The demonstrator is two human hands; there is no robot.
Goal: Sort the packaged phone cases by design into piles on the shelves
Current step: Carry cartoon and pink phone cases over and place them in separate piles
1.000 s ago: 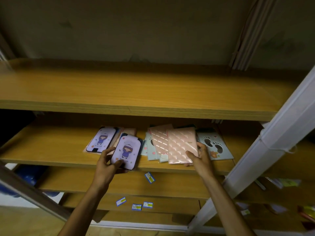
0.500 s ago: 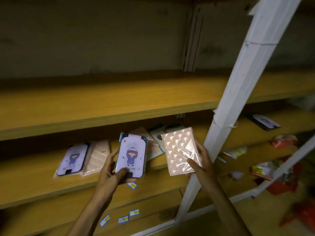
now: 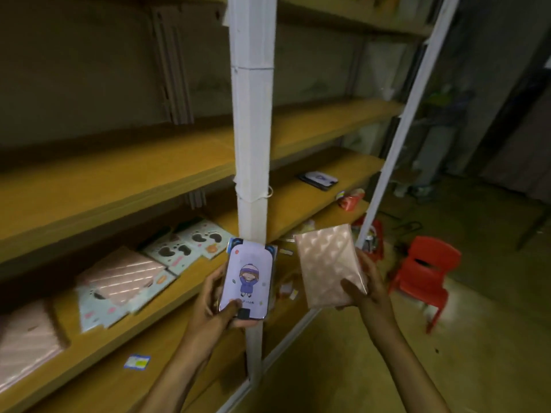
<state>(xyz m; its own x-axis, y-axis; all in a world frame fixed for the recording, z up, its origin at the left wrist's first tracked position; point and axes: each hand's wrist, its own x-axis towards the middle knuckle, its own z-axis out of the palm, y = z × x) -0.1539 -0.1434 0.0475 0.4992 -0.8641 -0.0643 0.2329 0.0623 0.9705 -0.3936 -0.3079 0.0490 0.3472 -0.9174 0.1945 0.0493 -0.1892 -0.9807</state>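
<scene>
My left hand grips a packaged lilac case with a cartoon girl, held upright in front of the white shelf post. My right hand holds a packaged pink quilted case just to the right of it, off the shelf. On the middle shelf at the left lie more pink quilted cases and mint footprint cases, overlapping. Further right on that shelf level lies one dark-edged lilac case.
A red plastic chair stands on the floor at the right, behind a slanted white post. Red clutter sits on a lower shelf. Small blue labels are stuck on the lower shelf edge. The upper shelf holds nothing visible.
The view has swung to the right. Both hands lifted their cases off the shelf pile and carried them rightward, now in front of and past the white post.
</scene>
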